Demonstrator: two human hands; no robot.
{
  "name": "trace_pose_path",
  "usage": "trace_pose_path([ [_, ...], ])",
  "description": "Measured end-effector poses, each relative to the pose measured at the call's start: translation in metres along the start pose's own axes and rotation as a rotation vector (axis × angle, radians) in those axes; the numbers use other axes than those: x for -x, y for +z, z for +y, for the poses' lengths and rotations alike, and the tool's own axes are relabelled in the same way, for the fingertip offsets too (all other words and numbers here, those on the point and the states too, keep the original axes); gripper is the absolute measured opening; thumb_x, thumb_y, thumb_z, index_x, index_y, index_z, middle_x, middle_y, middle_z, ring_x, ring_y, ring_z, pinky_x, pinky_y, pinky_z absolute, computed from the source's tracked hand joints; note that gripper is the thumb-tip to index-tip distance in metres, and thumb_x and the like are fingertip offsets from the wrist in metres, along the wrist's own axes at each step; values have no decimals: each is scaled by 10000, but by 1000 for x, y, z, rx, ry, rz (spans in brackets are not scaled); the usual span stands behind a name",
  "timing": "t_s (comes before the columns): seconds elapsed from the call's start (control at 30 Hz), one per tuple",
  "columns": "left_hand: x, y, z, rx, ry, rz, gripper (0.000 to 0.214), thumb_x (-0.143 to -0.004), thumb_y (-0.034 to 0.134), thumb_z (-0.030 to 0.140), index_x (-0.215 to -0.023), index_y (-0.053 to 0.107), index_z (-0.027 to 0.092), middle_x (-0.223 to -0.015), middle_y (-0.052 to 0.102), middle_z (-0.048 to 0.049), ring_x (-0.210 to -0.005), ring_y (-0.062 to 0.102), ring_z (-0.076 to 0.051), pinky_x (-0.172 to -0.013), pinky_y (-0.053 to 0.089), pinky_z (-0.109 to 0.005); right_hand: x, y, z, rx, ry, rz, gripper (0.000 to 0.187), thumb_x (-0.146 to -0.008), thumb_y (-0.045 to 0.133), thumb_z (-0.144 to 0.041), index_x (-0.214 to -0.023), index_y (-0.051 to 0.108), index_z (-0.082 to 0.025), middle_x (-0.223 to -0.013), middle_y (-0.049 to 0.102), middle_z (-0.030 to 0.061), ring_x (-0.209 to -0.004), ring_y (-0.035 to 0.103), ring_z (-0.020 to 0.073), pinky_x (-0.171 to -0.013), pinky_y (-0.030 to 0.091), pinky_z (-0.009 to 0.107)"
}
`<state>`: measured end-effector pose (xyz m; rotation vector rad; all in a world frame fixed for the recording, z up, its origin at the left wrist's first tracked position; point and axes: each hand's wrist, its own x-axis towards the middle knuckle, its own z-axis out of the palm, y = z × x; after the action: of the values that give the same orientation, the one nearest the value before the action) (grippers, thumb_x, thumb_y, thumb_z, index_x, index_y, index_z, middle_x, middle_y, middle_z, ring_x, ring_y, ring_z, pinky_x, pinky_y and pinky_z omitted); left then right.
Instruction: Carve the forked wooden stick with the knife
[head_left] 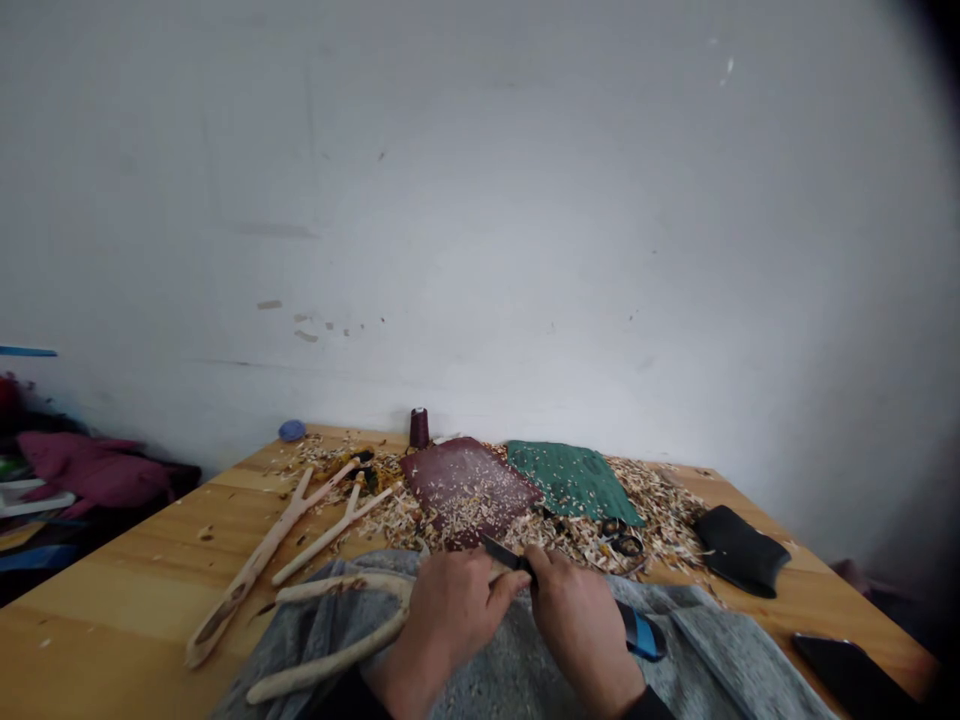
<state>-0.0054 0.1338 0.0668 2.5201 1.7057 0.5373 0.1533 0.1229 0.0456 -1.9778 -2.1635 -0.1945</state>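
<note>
A peeled forked branch (334, 589) lies across the lap at lower centre, its two pale arms directed toward the lower left of the frame. Its stem end is gripped by the left hand (452, 612), with the fingers curled closed around the wood. The right hand (579, 625) is closed around a knife (508, 553), and the dark blade is directed up and to the left, just beside the left hand. A blue-and-black part (641, 632) beyond the right hand appears to be the knife's handle, although the view of it and of the edge's contact with the wood is poor. A grey knitted cloth (720, 640) is spread beneath both hands.

Knife work on the branch is judged to be in hand. The next move is judged to call for a short, controlled stroke, with the edge kept clear of the left fingers.

On the wooden tabletop (97, 620), two further forked sticks (255, 560) lie at left centre and a phone (847, 675) at lower right. Wood shavings (660, 520) are scattered across the far half, around scissors (622, 545), a black pouch (741, 550), a dark red pad (465, 490) and a green cloth (574, 480). A dark red thread spool (419, 428) and a blue ball (292, 430) stand at the far edge, before a white wall (480, 200).
</note>
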Motion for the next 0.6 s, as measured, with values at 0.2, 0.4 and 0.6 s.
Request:
trace_pose_path([
  [0.2,0,-3,-3,93,46,18,459,-876,442,613,-864,725,251,-876,745,-44,-845,682,-249,-707,452,-335,-2,-3,3,-80,-72,-6,267,-874,452,-116,-996,640,-259,-886,717,21,-770,677,184,-585,354,260],
  [0.4,0,-10,-4,148,6,7,413,-833,516,605,-955,717,265,-907,750,-30,-895,685,-256,-750,456,-342,-3,-3,5,-131,-97,-13,269,-863,474,-136,-1024,645,-265,-910,717,24,-804,664,169,-622,363,252],
  [0.6,3,-11,-2,129,62,-15,388,-871,471,568,-865,732,280,-889,753,-36,-867,683,-252,-725,455,-341,-4,-3,4,-191,-110,-15,280,-859,473,-140,-1034,652,-266,-928,722,19,-851,661,166,-664,367,239],
])
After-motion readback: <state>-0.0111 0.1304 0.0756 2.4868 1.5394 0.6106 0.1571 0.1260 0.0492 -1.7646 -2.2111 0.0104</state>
